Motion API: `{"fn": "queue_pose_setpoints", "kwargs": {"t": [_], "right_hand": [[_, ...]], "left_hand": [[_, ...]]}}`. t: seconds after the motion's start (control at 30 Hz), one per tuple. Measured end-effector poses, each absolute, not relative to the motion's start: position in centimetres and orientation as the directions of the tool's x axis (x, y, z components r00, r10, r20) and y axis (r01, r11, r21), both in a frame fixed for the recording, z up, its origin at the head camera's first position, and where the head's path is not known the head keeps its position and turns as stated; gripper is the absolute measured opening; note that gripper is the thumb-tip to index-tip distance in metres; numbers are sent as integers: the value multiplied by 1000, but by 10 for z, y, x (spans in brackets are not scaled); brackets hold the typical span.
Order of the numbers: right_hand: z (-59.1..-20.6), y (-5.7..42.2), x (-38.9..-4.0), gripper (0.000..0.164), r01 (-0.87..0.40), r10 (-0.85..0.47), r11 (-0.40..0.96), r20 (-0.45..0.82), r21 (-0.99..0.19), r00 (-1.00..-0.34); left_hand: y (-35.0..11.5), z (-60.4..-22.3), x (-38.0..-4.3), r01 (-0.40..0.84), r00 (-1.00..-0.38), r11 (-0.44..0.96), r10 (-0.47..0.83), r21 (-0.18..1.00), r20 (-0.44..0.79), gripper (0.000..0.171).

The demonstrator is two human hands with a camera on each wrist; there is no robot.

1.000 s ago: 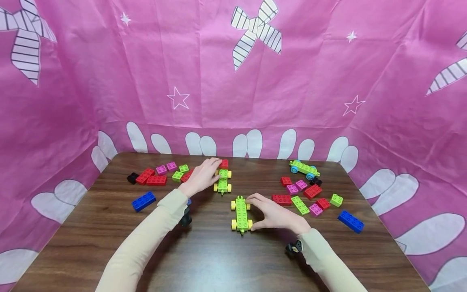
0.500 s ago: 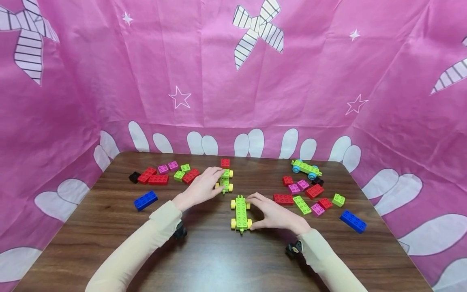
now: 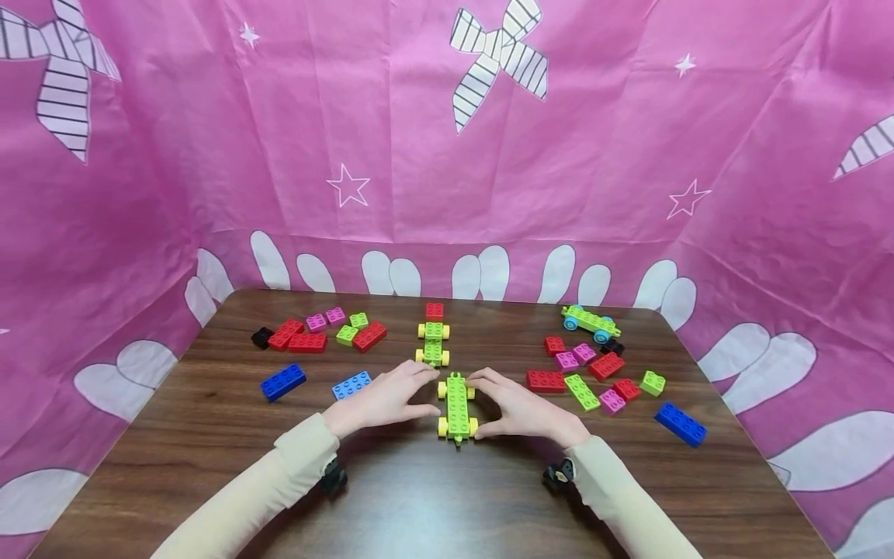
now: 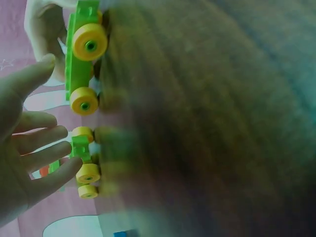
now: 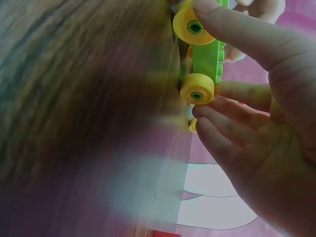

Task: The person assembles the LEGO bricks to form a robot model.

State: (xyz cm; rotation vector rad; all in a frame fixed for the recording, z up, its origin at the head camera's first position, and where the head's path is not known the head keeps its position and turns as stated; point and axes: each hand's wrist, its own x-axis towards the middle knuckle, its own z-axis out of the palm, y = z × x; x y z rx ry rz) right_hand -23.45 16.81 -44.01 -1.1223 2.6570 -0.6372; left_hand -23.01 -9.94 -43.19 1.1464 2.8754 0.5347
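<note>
A lime green toy car base (image 3: 457, 405) with yellow wheels lies lengthwise between both hands. At its right side is my right hand (image 3: 525, 405), thumb at the rear wheel and fingertips at the front wheel (image 5: 197, 90), fingers spread. My left hand (image 3: 387, 397) faces its left side, fingers loosely extended and the thumb tip beside the base in the left wrist view. Just beyond stands a second lime green car base (image 3: 434, 345), also yellow-wheeled, in line with the first. A red brick (image 3: 434, 311) shows at its far end.
Several bricks lie on the left, among them a dark blue brick (image 3: 282, 382) and a light blue brick (image 3: 351, 384). More lie on the right, with a red brick (image 3: 545, 381) nearest my right hand. Behind them stands a blue-wheeled car base (image 3: 590, 321). Pink fabric (image 3: 447, 202) surrounds the table.
My left hand has drawn back from the far car base to the near one's left side. The near car base has shifted slightly left along with my right hand.
</note>
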Motion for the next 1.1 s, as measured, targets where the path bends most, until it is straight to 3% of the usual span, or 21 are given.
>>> {"fn": "queue_pose_setpoints", "kwargs": {"t": [0.27, 0.83, 1.1], "right_hand": [[-442, 161, -236, 74, -656, -726, 618, 7, -433, -688], [-441, 157, -235, 75, -670, -727, 615, 28, -416, -686], [-434, 176, -237, 71, -656, -689, 639, 82, -401, -720]], "left_hand": [[-100, -440, -225, 667, -727, 682, 684, 301, 60, 73], [-100, -442, -227, 660, -735, 688, 674, 303, 70, 77], [-99, -442, -226, 664, -736, 691, 672, 286, 84, 78]]}}
